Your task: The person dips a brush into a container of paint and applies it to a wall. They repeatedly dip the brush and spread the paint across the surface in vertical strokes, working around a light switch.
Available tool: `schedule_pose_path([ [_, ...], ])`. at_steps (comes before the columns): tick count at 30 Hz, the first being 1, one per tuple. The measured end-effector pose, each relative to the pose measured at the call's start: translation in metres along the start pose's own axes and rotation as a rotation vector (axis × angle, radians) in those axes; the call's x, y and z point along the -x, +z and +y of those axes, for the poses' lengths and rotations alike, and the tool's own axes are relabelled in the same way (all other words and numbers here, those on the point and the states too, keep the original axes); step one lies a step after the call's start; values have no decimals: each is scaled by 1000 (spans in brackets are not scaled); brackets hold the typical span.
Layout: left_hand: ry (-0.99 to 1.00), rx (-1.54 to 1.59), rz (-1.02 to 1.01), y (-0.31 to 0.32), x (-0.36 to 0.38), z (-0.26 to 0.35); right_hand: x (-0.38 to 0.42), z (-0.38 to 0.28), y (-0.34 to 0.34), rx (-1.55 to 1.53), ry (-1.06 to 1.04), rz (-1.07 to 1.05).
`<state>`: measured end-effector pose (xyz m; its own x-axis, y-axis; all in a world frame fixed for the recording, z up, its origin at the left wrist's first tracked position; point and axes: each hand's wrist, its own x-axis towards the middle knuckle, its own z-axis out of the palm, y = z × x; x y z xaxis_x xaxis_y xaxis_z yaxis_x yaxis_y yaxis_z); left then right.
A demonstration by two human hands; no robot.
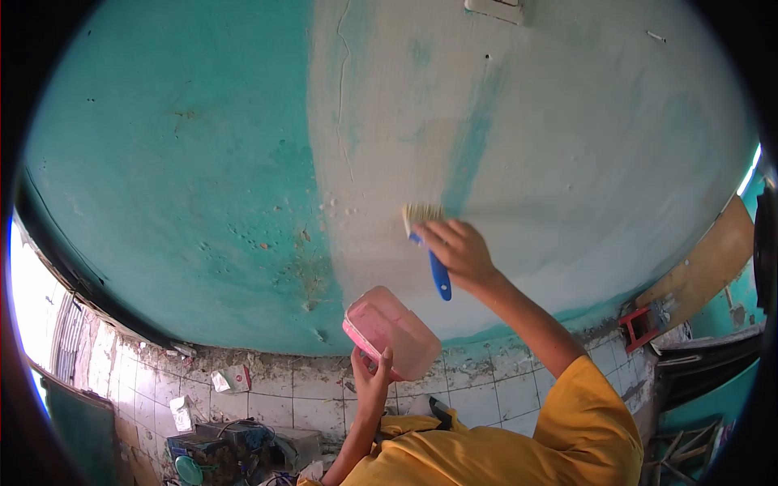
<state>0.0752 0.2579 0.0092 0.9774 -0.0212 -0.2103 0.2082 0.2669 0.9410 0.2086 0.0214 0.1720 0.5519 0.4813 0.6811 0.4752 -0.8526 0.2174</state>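
My right hand (459, 253) grips a paintbrush (438, 274) with a blue handle and pale bristles. The bristles lie at the wall, beside a narrow streak of green that shows through the whitish paint (535, 146). Lower down, my left hand (372, 377) is closed on the near edge of a pink plastic container (415, 344), which is tilted so that its inside shows some pale paint. Green paint (186, 162) covers the wall's left part, with blistered, flaking spots low down near the container.
White floor tiles (316, 398), strewn with debris, run along the wall's foot. Dark machinery and clutter (227, 445) lie at lower left, near scraps of packaging (231, 379). A red plastic stool-like object (640, 324) and a brown board (709, 255) stand at right. A switch plate (496, 10) is at the top.
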Motion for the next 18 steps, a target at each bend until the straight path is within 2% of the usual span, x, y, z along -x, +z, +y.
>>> schedule_pose_path([
  [1,3,4,-2,0,1,3,2,3,1,4,-3,1],
  [3,-30,57,4,1,3,9,3,10,-2,-155,30,-140],
  [5,-25,65,0,3,4,12,-34,26,-38,-94,22,-116],
  [7,-24,68,-4,2,3,9,-69,62,-54,-58,18,81],
  [8,-16,66,-9,0,1,2,-92,72,-78,2,-17,104],
  [9,-9,66,-13,-1,-1,-2,-114,84,-93,73,-139,243],
  [11,-11,61,-15,0,1,3,-142,89,-130,222,-143,390],
  [14,-22,57,-14,0,2,4,-157,73,-150,292,-118,496],
  [17,-33,51,-13,-3,3,4,-117,49,-107,456,-83,295],
  [18,-36,49,-9,-3,3,5,-97,45,-82,397,-143,238],
])
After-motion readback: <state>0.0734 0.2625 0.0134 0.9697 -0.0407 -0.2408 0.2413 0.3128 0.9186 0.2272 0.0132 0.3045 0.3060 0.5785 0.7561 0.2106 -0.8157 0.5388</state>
